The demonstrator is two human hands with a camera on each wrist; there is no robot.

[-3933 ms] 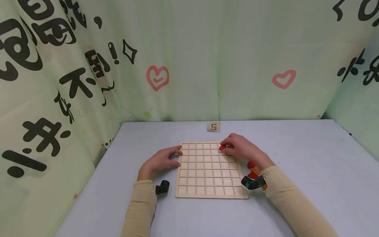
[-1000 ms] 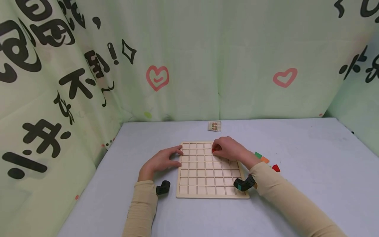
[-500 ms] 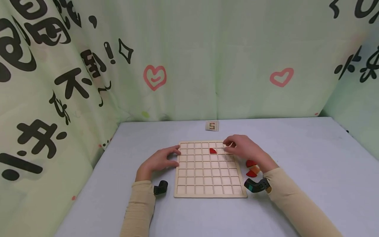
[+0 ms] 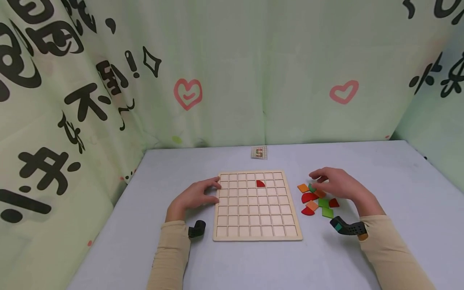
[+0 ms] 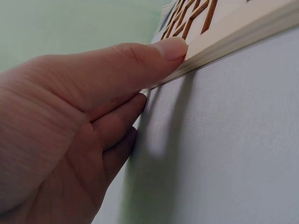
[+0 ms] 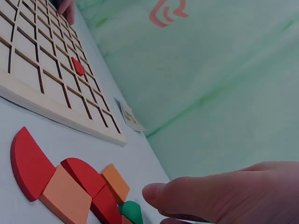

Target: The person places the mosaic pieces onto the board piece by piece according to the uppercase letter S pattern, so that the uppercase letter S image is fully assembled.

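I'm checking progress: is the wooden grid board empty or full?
Nearly empty: the head view shows one red piece in the wooden grid board, second row from its far edge, and no other piece in it.

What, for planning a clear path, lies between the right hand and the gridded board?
In the head view, coloured pieces lie there, including an orange tile and a green piece.

Pale green curtain (image 4: 232, 60) behind table (image 4: 253, 266), continuing along left and right sides; vertical folds visible. Printed with black lettering (image 4: 84, 105) and pinkish-red heart outlines (image 4: 189, 97). Table: pale lavender-white surface, far edge near curtain. Lighting soft, fairly even.
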